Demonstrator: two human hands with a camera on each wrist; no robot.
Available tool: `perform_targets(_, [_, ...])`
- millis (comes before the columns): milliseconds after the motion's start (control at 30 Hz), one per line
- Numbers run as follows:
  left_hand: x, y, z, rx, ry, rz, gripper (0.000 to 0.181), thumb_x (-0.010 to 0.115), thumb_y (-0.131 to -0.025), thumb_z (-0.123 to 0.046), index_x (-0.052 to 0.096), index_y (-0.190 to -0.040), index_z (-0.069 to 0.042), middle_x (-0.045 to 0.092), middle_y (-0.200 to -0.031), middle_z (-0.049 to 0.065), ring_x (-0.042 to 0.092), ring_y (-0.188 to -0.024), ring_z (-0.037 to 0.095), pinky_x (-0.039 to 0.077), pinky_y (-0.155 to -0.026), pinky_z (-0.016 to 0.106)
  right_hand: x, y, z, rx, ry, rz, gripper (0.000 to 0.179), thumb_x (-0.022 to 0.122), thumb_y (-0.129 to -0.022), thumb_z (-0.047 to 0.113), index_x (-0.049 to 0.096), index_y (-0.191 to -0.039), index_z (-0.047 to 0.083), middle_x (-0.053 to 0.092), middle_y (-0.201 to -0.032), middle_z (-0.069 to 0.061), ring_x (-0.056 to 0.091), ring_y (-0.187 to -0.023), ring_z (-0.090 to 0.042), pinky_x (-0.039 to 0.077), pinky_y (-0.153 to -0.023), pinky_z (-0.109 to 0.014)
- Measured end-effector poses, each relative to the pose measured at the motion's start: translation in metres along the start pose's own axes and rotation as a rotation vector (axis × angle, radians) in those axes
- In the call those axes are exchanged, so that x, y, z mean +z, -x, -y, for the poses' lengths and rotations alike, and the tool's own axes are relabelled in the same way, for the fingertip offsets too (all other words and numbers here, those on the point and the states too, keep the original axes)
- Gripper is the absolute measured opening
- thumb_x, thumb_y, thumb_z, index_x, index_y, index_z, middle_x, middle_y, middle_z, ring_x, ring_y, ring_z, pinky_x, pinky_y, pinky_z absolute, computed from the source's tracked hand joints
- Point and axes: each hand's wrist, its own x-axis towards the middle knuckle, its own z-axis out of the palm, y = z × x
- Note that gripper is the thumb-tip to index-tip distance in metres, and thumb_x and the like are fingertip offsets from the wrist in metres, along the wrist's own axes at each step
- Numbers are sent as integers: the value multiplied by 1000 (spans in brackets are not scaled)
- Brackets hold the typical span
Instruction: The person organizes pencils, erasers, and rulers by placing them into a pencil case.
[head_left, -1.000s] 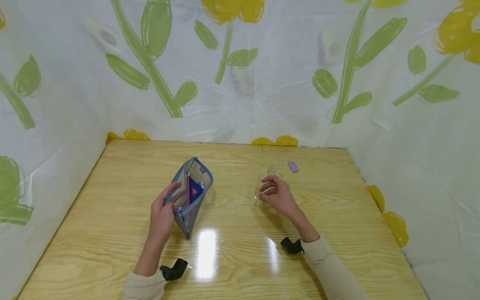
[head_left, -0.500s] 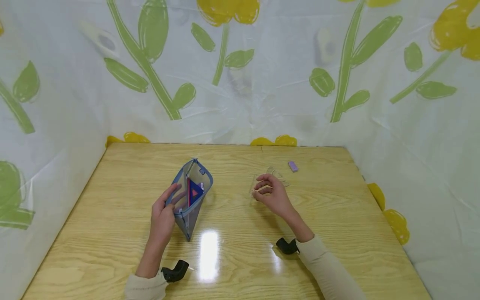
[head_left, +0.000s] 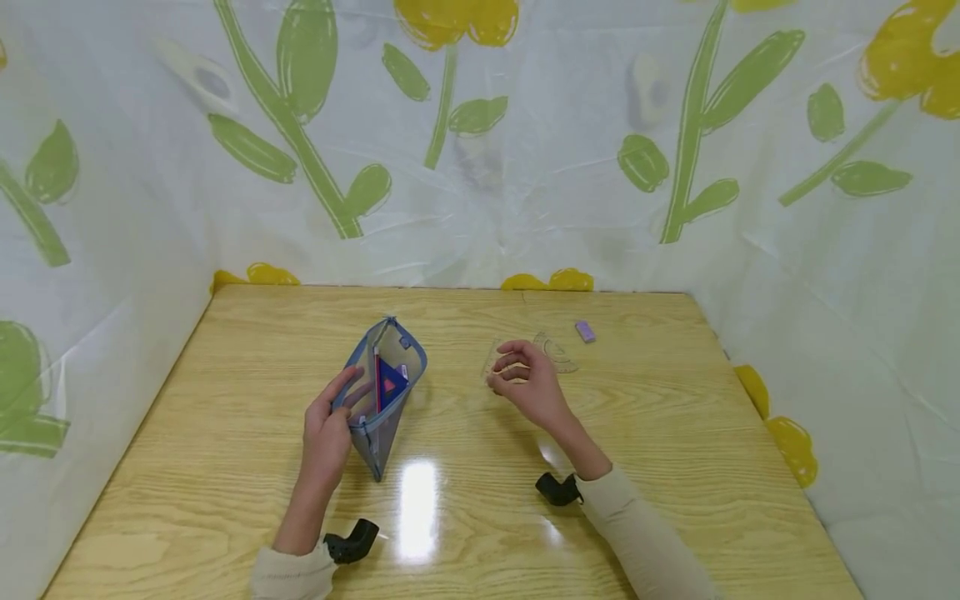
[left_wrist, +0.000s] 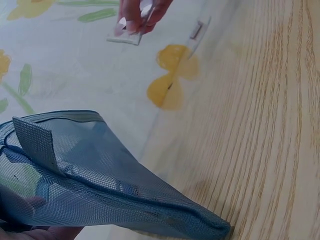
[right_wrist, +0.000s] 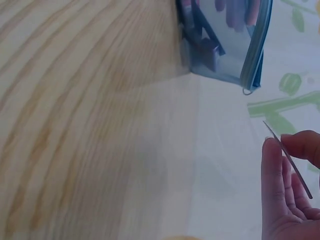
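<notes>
My left hand holds a blue mesh pencil pouch by its near left rim, thumb outside and fingers behind or inside the mesh. The pouch's mouth gapes upward. Inside are a red pencil, a blue piece with a pink triangle and a small purple item. To the right, my right hand pinches a thin clear plastic ruler between thumb and fingers, above the table. The right wrist view shows the ruler edge-on; its full outline is hidden by the hand.
A clear protractor lies on the wooden table just beyond the right hand. Farther back is a purple eraser. Flower-printed white sheets close off the back and both sides. Black cameras sit on the wrists.
My right hand has moved left toward the pouch, carrying the clear ruler, and the protractor behind it shows more fully. The left hand and the pouch have stayed nearly still.
</notes>
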Motion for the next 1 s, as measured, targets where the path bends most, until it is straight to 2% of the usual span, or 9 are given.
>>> perform_targets(167, [0,-2,1,8,-3,-2,62,18,-96,10,34,-155,3,41,-157,18,49,-139,38,54,-96,18,8,-5,5,2,-31,8,38,71,-89,-6,57,-124,-3,63,-100,-21,70,-79,-16,65,-73,-39])
perform_targets(367, [0,-3,2,6,-11,-8,62,19,-95,10,35,-155,3,42,-157,17,49,-138,38,54,-94,15,17,-12,13,-27,-37,32,39,71,-89,-6,57,-125,-5,63,-102,-25,71,-82,-24,65,-75,-42])
perform_targets(567, [0,-4,2,3,-11,-7,62,19,-96,10,35,-155,3,41,-157,17,49,-139,38,54,-93,14,28,-18,22,-40,-45,44,39,70,-89,-6,57,-126,-3,63,-102,-22,70,-80,-18,65,-74,-36])
perform_targets(733, [0,-3,1,3,0,-7,62,19,-96,10,34,-155,3,41,-157,18,48,-139,39,53,-95,16,38,-26,30,-39,-4,50,39,72,-89,-2,59,-125,-1,64,-102,-17,69,-79,-15,64,-72,-32])
perform_targets(1000, [-1,-2,0,-2,10,-7,61,19,-97,9,33,-156,2,40,-158,17,48,-139,38,52,-100,24,56,-39,43,-43,51,77,40,74,-88,-1,59,-125,-2,65,-102,-17,68,-79,-19,63,-71,-31])
